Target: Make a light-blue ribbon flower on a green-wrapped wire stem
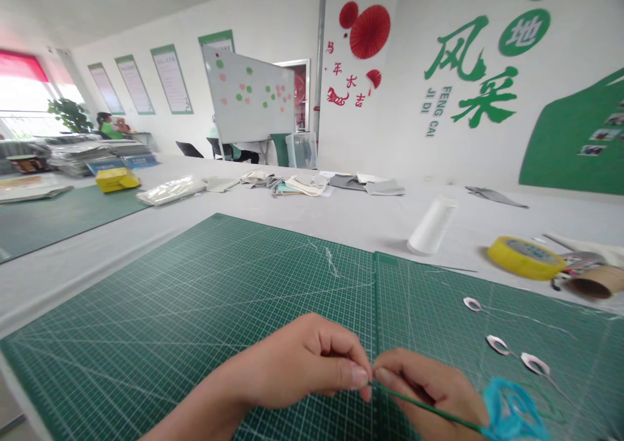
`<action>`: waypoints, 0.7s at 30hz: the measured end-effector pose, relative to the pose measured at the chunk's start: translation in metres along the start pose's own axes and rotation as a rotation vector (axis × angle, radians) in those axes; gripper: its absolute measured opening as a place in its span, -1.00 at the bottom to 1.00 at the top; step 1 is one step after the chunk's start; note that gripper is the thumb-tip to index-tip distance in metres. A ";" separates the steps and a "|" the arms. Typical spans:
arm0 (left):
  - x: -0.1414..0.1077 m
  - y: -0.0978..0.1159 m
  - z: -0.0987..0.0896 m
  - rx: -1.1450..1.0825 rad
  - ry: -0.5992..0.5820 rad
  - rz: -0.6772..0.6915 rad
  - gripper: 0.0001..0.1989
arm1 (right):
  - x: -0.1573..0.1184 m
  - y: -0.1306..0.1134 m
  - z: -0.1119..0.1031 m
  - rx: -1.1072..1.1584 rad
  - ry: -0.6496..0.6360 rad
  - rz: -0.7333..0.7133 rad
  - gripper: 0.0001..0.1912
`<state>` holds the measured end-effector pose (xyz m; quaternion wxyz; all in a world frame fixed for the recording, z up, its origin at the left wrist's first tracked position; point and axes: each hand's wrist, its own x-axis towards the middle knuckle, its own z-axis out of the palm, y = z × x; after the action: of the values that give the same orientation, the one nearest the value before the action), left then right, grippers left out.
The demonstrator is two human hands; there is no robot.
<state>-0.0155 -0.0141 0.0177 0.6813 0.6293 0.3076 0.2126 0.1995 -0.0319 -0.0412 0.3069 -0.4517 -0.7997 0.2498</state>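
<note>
My left hand (326,366) is closed in a pinch between thumb and fingers. It grips the end of a thin green stem (429,407), which looks like a wrapped wire. Close beside it, my right hand (424,386) pinches the same stem near that end. The stem runs down to the right across my right hand toward a bright blue looped bundle (514,412), perhaps yarn or ribbon. Both hands are just above the green cutting mats (195,298), near the seam between them. Small white oval rings (535,363) with thin tails lie to the right.
A white thread cone (433,226) stands behind the mats. Yellow tape (525,257) and a cardboard tube (595,282) lie at the right. Loose thread (331,260) rests on the mat. Fabric pieces (307,183) and a yellow box (117,179) are farther back. People sit in the background.
</note>
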 end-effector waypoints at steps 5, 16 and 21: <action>-0.001 -0.003 -0.001 0.105 -0.065 0.037 -0.83 | 0.002 0.004 -0.004 0.126 -0.039 0.007 -0.73; -0.004 0.001 0.002 0.501 -0.102 0.000 -0.82 | 0.004 -0.004 -0.027 0.077 -0.073 0.001 -0.83; -0.002 -0.001 0.006 0.709 0.082 0.026 -0.79 | -0.002 -0.014 -0.034 -0.176 0.000 -0.219 -0.81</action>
<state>-0.0131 -0.0201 0.0170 0.4049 0.8214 0.3813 0.1266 0.2173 -0.0357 -0.0089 0.2915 -0.3868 -0.8630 0.1437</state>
